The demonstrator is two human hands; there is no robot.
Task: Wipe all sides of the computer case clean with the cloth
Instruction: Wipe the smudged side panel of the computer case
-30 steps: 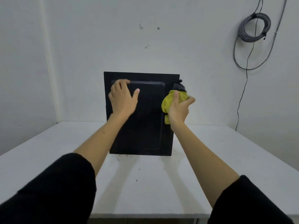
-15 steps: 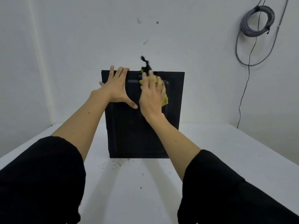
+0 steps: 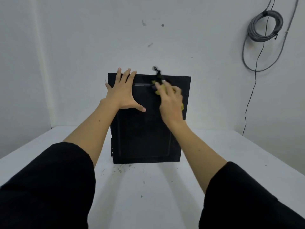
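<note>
Black and upright, the computer case (image 3: 148, 126) stands on the white bench (image 3: 148, 187), set toward the far edge and close to the wall (image 3: 99, 38), its broad side panel facing the camera. The left hand (image 3: 123, 94) lies flat against the panel's upper left area, fingers straight and spread, their tips reaching over the top edge and the thumb stretched out to the right; it holds nothing. The right hand (image 3: 170, 100) presses a yellow cloth (image 3: 162, 88) against the upper right part of the same panel. Its fingers are blurred, so I cannot tell whether they curl around the cloth or just lie on it. Bits of yellow show beyond the fingertips and at the hand's right side. A small dark piece (image 3: 156, 71) sticks up above the case's top edge just above the cloth. Dark specks (image 3: 122, 169) dot the bench in front of the case. On the wall at upper right hangs a coiled grey cable (image 3: 264, 25).
</note>
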